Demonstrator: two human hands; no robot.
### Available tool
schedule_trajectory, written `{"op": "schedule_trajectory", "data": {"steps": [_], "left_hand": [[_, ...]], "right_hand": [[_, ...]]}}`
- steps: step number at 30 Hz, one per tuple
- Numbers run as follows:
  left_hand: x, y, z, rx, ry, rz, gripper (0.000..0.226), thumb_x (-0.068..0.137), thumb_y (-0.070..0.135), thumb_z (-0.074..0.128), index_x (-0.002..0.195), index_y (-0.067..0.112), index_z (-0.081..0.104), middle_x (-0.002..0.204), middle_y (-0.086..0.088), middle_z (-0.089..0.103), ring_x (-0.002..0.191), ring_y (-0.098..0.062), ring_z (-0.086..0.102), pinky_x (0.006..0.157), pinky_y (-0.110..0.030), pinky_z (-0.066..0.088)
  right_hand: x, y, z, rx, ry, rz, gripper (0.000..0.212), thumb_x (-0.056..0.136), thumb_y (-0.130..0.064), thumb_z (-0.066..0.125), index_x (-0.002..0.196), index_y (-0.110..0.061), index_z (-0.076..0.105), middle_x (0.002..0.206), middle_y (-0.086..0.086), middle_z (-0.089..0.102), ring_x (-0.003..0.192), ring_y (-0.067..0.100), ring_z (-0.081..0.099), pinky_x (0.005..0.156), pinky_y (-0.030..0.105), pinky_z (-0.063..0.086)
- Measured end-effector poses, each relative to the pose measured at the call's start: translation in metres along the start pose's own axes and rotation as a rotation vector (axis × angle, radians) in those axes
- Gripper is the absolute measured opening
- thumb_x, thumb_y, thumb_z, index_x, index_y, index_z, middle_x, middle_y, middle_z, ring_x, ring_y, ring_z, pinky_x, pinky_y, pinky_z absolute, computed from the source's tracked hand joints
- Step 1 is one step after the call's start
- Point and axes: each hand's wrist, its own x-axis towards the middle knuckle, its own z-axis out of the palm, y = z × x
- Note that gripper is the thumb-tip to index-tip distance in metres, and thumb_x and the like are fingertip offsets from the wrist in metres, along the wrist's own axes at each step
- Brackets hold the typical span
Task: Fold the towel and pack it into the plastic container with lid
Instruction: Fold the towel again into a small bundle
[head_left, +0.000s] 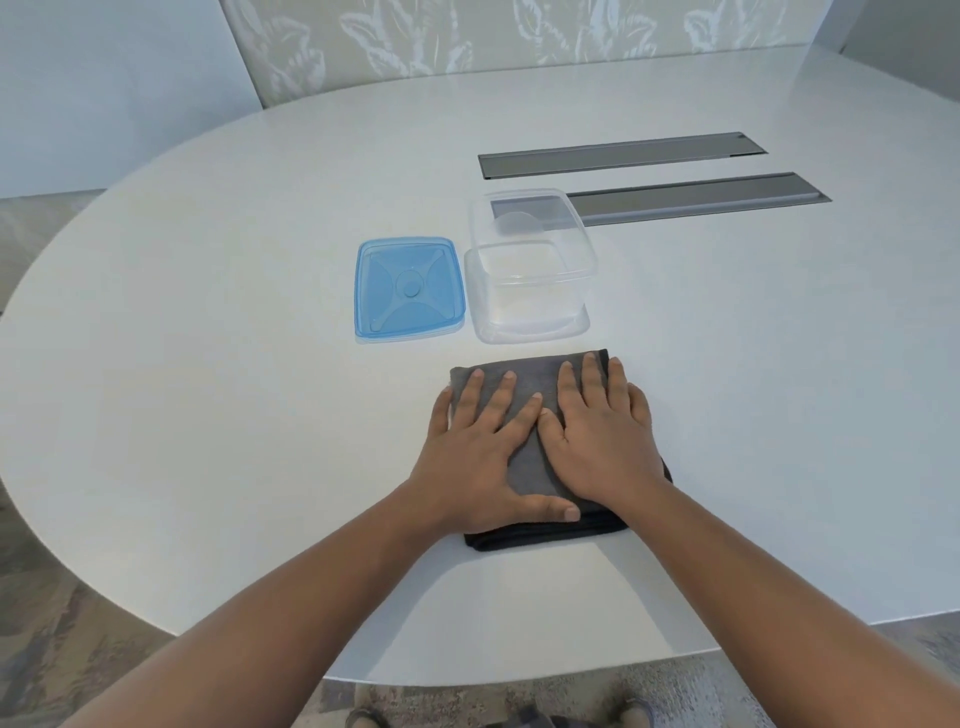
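1 folded dark grey cloth towel (524, 457) lies flat on the white oval table (208, 364), near its front edge. Left hand (478, 457) and right hand (602, 441), fingers spread, press palm-down side by side on it. Just beyond stands the clear square plastic container (530, 270), uncovered. Its translucent blue square lid (409, 287) lies flat just to its left. 2 grey metal slot covers (675, 176) sit further back.

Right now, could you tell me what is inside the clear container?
The clear container looks empty; through its walls only the table and a grey slot show. The towel lies outside, under both hands.
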Motion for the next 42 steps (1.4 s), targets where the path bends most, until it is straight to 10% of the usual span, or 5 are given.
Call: {"op": "schedule_trajectory", "data": {"steps": [15,26,33,38,42], "left_hand": [[-0.013,-0.033,-0.008,-0.036,0.038,-0.025,0.114,0.067,0.106,0.023,0.161,0.045,0.004,0.171,0.007,-0.012,0.152,-0.024,-0.030,0.124,-0.055,-0.008],[-0.018,-0.034,-0.010,-0.208,0.037,-0.102,0.092,0.085,0.091,0.008,0.162,0.041,0.009,0.170,0.006,-0.017,0.149,-0.012,-0.035,0.124,-0.042,-0.008],[-0.022,-0.026,-0.028,-0.866,0.228,-0.456,0.065,0.100,0.042,0.059,0.158,0.033,0.031,0.167,0.005,0.020,0.153,-0.017,0.022,0.123,-0.037,0.024],[-0.025,-0.036,-0.039,-1.008,0.220,-0.498,0.061,0.094,0.023,0.067,0.148,0.038,0.042,0.114,0.031,0.051,0.089,0.034,0.049,0.064,-0.003,0.047],[-0.026,-0.039,-0.042,-1.054,0.181,-0.538,0.061,0.091,0.024,0.070,0.144,0.041,0.043,0.121,0.017,0.056,0.112,-0.003,0.058,0.078,-0.019,0.056]], "right_hand": [[-0.003,-0.029,0.001,0.117,0.197,-0.145,0.066,0.099,-0.046,0.031,0.158,-0.017,0.033,0.170,0.006,0.021,0.158,0.025,0.004,0.124,0.047,0.002],[0.002,-0.026,0.005,-0.010,-0.049,-0.296,0.073,0.100,-0.055,0.012,0.164,-0.020,0.010,0.173,0.003,0.005,0.158,0.023,0.000,0.125,0.045,0.002],[-0.009,-0.047,-0.014,0.456,0.061,-0.257,0.068,0.102,-0.035,0.036,0.163,-0.013,0.016,0.172,0.004,0.014,0.158,0.017,0.007,0.127,0.038,0.007],[-0.016,-0.070,-0.018,1.146,-0.111,-0.087,0.075,0.093,-0.039,0.041,0.163,-0.030,0.016,0.167,-0.020,0.018,0.145,-0.012,0.018,0.116,0.014,0.016],[-0.016,-0.072,-0.010,1.227,-0.128,-0.032,0.076,0.090,-0.034,0.042,0.163,-0.029,0.020,0.167,-0.017,0.022,0.147,-0.007,0.021,0.125,0.029,0.017]]}}
